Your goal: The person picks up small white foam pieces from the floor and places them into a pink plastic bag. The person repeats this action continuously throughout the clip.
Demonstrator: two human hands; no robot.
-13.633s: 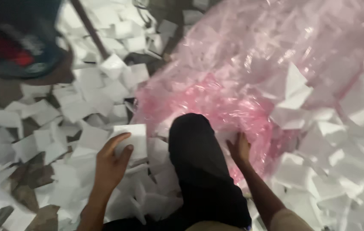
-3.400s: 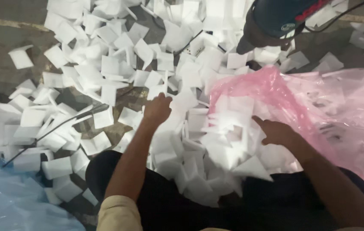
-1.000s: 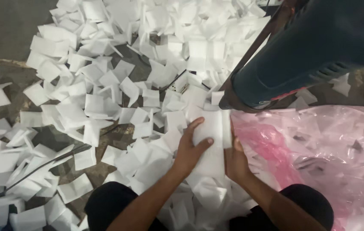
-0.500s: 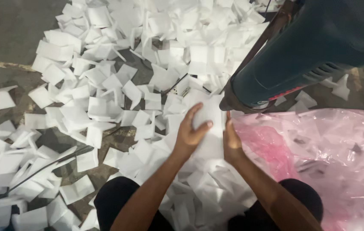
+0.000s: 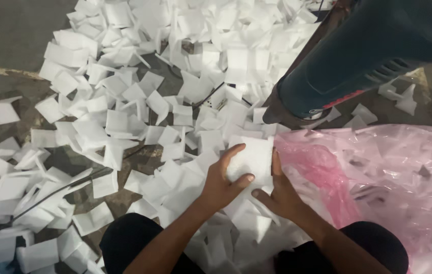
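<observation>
The left hand [image 5: 219, 185] and right hand [image 5: 277, 195] press a stack of white foam squares [image 5: 250, 161] between them, fingers curled around its sides, thumbs across the near face. The stack sits upright just above the person's knees, at the edge of a pink plastic bag [image 5: 378, 177]. More foam pieces [image 5: 140, 101] litter the floor [image 5: 3, 35] all around. Another person's dark trouser leg [image 5: 358, 56] stands just beyond the bag.

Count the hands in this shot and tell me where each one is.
2. The left hand grips the left side of a stack of white foam pieces; the right hand holds its right edge, beside the pink plastic bag. No other person's hands show.
</observation>
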